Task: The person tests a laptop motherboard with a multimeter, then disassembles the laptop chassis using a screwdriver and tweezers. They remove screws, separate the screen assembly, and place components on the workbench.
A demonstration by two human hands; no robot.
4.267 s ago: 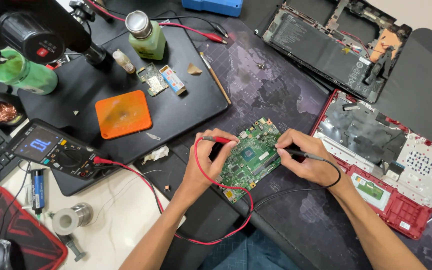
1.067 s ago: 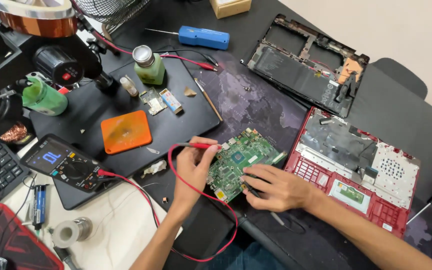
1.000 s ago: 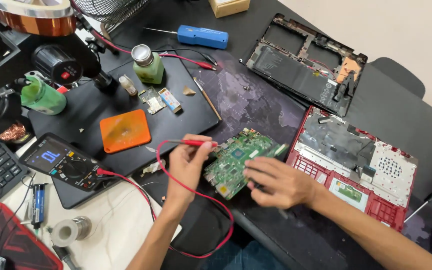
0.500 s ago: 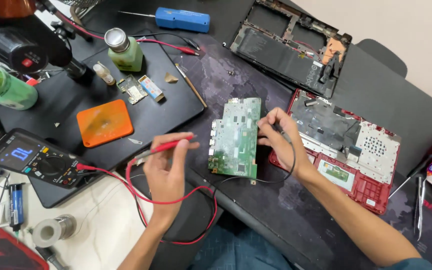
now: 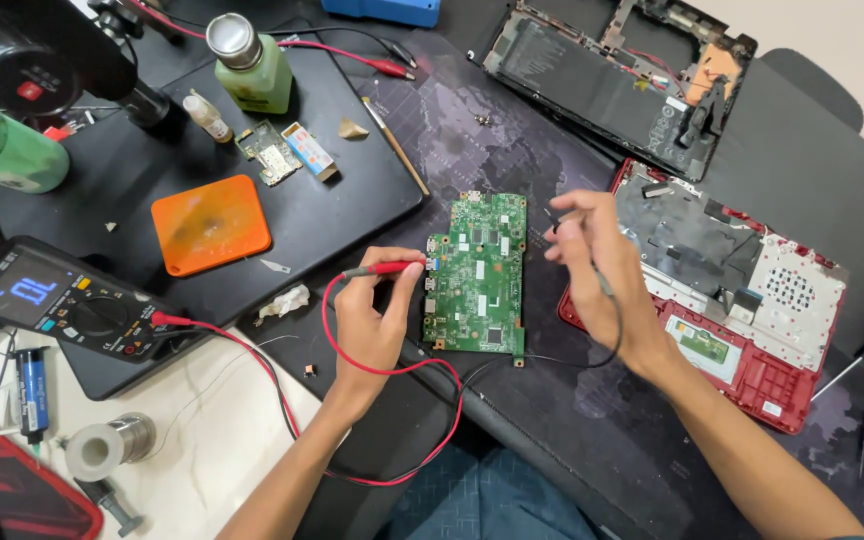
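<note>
A green circuit board (image 5: pixel 479 272) lies flat on the dark desk mat between my hands. My left hand (image 5: pixel 372 320) grips a red test probe (image 5: pixel 384 268) whose tip touches the board's left edge. Its red lead (image 5: pixel 252 352) runs back to a black multimeter (image 5: pixel 52 303) at the left. My right hand (image 5: pixel 597 265) pinches a black test probe (image 5: pixel 555 218) just right of the board's upper part; its black lead loops down around my wrist.
An opened red laptop base (image 5: pixel 742 290) lies at the right and a dark laptop cover (image 5: pixel 612 80) behind it. An orange pad (image 5: pixel 210 222), green bottles (image 5: pixel 249 65), small parts, a solder spool (image 5: pixel 110 445) and a blue box (image 5: pixel 387 10) fill the left and back.
The board was lifted, turned over and now lies flat with its long side upright. My right hand moved from under it to its right side. The view shifted.
</note>
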